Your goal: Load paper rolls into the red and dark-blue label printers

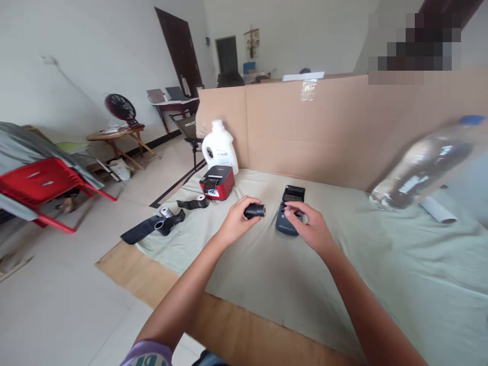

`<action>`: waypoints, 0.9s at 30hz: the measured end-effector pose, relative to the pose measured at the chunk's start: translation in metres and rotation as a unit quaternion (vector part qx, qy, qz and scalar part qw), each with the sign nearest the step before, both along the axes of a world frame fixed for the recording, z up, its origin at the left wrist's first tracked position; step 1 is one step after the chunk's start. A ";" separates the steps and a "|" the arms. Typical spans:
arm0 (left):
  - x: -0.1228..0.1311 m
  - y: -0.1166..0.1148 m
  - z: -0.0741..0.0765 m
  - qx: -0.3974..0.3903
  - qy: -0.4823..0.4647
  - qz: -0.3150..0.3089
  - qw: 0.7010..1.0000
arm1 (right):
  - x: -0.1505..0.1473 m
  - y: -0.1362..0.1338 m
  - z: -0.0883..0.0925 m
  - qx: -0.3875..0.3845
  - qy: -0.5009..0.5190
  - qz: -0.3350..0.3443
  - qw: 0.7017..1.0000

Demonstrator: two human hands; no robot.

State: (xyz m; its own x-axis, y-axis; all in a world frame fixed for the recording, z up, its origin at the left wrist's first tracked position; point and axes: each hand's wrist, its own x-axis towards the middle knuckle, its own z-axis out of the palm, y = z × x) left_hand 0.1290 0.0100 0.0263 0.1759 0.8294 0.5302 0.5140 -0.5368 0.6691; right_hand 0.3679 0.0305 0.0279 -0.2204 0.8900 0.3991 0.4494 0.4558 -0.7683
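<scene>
Left hand (240,217) grips one black roll (254,210) above a pale cloth (244,264), left of one dark handheld device (284,227).
Its long axis runs left to right, one end facing right. The right hand (313,223) curls over the device, its grip unclear. At least two loosened rolls (166,226) lie at left.

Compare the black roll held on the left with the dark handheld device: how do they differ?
The black roll is in the left grip, while the handheld device lies on the cloth.
The black roll is small and cylindrical; the handheld device is larger and boxy.
The black roll lies crosswise, but the handheld device points away from the person.
Both are dark.
</scene>
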 end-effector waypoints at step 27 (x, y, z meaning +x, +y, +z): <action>0.114 -0.008 -0.065 -0.287 -0.444 -0.037 0.848 | 0.045 0.070 -0.061 -0.040 -0.032 -0.055 0.997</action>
State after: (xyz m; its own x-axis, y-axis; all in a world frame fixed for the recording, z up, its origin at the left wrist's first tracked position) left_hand 0.2429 0.0015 -0.0384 -0.0187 0.9998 -0.0076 -0.3502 0.0006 0.9367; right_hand 0.4126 0.1009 -0.0330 -0.1423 0.9384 0.3148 0.5422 0.3400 -0.7684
